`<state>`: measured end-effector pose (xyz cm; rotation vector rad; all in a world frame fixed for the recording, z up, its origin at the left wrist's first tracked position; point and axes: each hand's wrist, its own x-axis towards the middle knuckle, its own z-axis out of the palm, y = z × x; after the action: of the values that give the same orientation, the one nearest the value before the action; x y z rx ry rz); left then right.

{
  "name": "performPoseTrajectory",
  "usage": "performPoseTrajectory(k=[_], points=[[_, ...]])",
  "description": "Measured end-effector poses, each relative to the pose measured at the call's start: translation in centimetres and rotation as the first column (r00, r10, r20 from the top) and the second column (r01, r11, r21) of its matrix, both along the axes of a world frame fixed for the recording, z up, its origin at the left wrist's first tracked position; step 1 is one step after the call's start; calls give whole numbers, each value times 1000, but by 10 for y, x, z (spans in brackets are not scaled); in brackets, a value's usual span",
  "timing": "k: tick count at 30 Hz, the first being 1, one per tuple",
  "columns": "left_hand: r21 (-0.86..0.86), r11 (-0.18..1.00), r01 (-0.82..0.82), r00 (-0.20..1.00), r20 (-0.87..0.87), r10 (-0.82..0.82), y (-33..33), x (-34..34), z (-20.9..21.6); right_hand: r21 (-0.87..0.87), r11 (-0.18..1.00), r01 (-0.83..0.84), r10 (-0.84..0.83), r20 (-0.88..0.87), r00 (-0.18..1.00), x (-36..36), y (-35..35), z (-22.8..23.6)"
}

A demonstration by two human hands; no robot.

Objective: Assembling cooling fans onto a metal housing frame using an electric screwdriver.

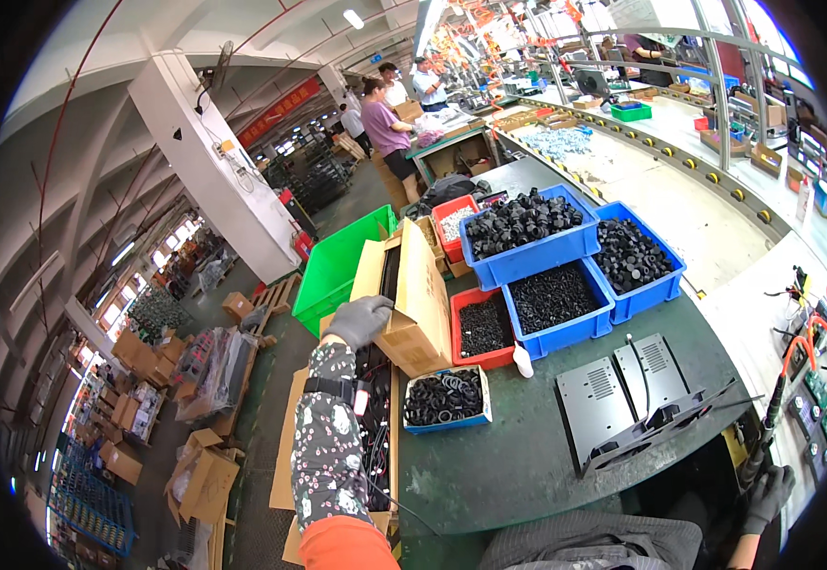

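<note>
From where I stand, a green bin (336, 275) sits just beyond the left hand (360, 321), whose gloved fingers bend over the near left edge of a tall cardboard box (425, 328); whether they grip it or merely rest there, I can't tell; the box's long axis runs away from the person, the left hand plainly nearer it; an open carton (287, 442) lies below that forearm, while a red bin (486, 360) hems the box's right side; rightward, bench top (489, 475) stretches between a small parts box (447, 422) and two metal plates (588, 408); at far right a dark, slim tool (770, 415) slants down toward the right hand (768, 498), well apart from the cardboard box; its hold on the tool is unclear.
</note>
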<state>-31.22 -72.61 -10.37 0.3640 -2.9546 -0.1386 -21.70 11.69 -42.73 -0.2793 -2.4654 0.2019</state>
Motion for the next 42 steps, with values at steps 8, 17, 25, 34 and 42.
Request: performPoseTrajectory(k=[8, 17, 25, 34, 42], points=[[-264, 949, -172, 967, 137, 213, 50, 20, 31, 39, 999, -23, 24, -17, 1000, 1, -5, 9], [-204, 972, 116, 918, 397, -26, 32, -12, 41, 53, 998, -33, 33, 5, 999, 6, -13, 19], [-397, 897, 195, 958, 272, -88, 22, -3, 13, 71, 996, 49, -50, 8, 999, 2, -18, 16], [-64, 953, -297, 948, 95, 302, 22, -9, 16, 65, 998, 0, 0, -12, 1000, 5, -20, 23], [-315, 866, -388, 902, 64, 427, -1, -57, -31, 38, 999, 7, -5, -54, 999, 7, -28, 27]])
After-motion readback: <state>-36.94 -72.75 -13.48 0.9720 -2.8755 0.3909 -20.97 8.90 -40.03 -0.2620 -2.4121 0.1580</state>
